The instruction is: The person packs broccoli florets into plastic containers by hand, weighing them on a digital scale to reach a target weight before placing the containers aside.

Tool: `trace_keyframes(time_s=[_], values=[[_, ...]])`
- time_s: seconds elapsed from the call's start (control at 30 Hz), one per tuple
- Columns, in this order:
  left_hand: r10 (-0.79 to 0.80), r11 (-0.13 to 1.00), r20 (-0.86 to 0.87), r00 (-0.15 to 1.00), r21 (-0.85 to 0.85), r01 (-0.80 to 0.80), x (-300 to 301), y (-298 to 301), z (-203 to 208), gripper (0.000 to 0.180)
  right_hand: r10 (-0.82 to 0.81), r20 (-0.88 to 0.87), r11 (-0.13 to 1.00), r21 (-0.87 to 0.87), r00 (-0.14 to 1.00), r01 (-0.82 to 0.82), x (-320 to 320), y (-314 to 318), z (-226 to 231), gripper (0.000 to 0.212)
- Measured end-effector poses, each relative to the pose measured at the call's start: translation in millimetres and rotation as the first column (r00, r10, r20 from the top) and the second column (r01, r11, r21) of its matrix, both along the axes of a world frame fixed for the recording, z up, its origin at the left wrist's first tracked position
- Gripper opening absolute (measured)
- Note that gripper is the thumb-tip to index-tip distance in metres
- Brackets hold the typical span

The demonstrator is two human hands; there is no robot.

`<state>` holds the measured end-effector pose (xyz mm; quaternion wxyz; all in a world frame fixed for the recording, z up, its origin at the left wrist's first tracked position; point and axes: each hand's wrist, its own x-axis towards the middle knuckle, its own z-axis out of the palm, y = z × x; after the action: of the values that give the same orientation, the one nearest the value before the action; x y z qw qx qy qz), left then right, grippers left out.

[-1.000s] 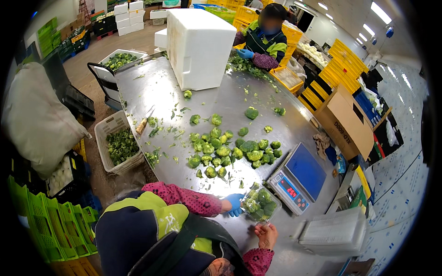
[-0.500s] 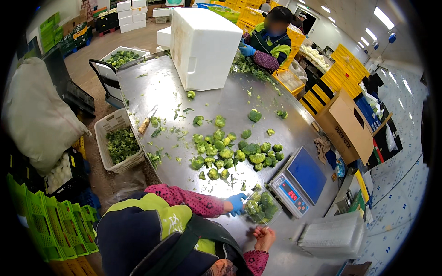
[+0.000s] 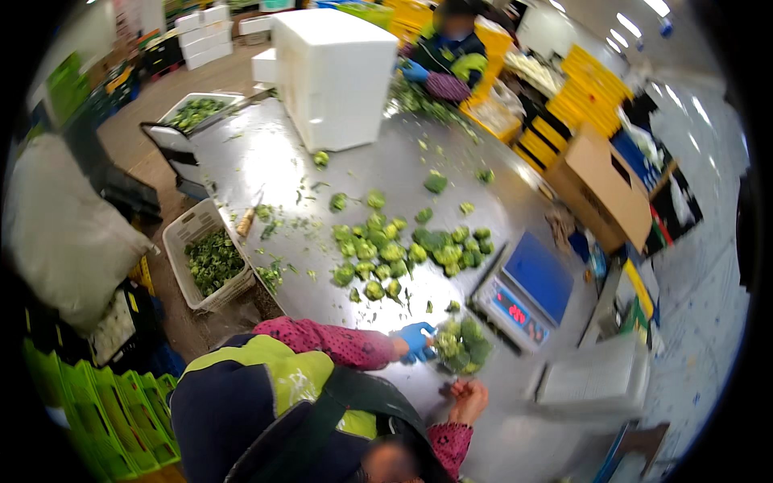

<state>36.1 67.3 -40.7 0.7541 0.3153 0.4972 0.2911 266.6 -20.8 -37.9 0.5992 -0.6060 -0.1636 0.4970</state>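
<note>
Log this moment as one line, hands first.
left hand: blue-gloved, at broccoli pack's left edge; right hand: bare, near pack's lower edge; scale: beside pack; loose broccoli: on table

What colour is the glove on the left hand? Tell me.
Blue. The glove on the left hand shows best in the head view.

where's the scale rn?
Head view, right of centre: blue-topped scale on the metal table, just up-right of the broccoli pack by the left hand, clear tray stack to its lower right.
</note>
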Motion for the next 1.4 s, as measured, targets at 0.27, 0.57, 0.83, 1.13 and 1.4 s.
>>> trace_keyframes(time_s=[0.27,0.57,0.83,1.13,1.4], values=[[0.047,0.997,-0.031,0.998,-0.056,-0.049,-3,-11,-9,0.025,0.001,-0.009,0.998,-0.062,1.000,-0.002,-19,-28,15,0.016],[0.057,0.993,-0.062,0.996,-0.103,-0.064,-15,-27,-5,0.033,0.024,0.126,0.999,0.020,0.992,-0.027,-32,-18,41,0.016],[0.038,0.993,-0.103,0.994,-0.111,-0.050,1,-26,24,0.024,0.029,-0.107,0.997,-0.072,0.994,-0.037,-21,-30,23,0.027],[-0.295,0.955,-0.145,0.944,-0.085,0.285,28,-57,27,0.026,0.248,-0.106,0.962,-0.092,0.963,-0.258,-58,-48,6,0.032],[-0.116,0.975,-0.143,0.983,0.171,0.140,6,-47,32,0.023,-0.062,-0.137,0.992,-0.120,0.989,0.046,-17,-50,12,0.016]])
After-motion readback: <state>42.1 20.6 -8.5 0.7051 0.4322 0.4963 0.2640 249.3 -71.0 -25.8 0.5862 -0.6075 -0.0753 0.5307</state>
